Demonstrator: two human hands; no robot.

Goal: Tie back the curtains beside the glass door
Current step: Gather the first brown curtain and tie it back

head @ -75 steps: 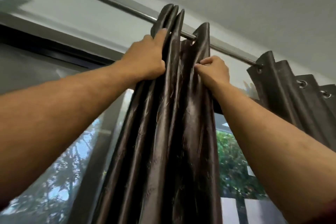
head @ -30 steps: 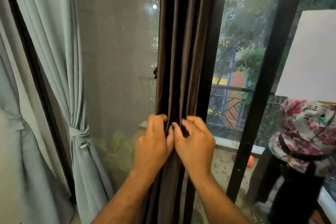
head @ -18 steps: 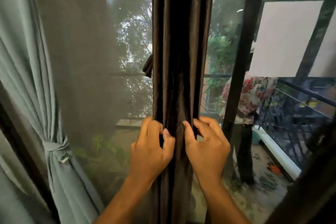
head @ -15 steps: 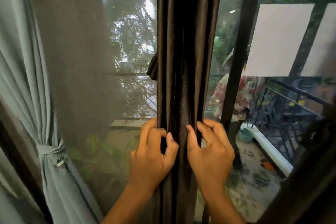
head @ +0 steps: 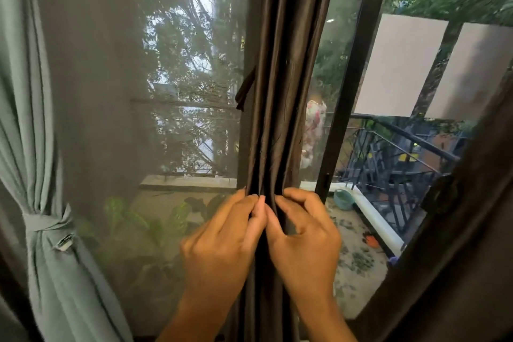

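At frame centre my left hand [head: 222, 241] and right hand [head: 308, 239] both pinch the gathered brown curtain [head: 280, 91] with curled fingers [head: 256, 212].

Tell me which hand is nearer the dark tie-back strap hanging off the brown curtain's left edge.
Left. The left hand grips the brown curtain below the strap, on its side; the right hand holds the folds further right.
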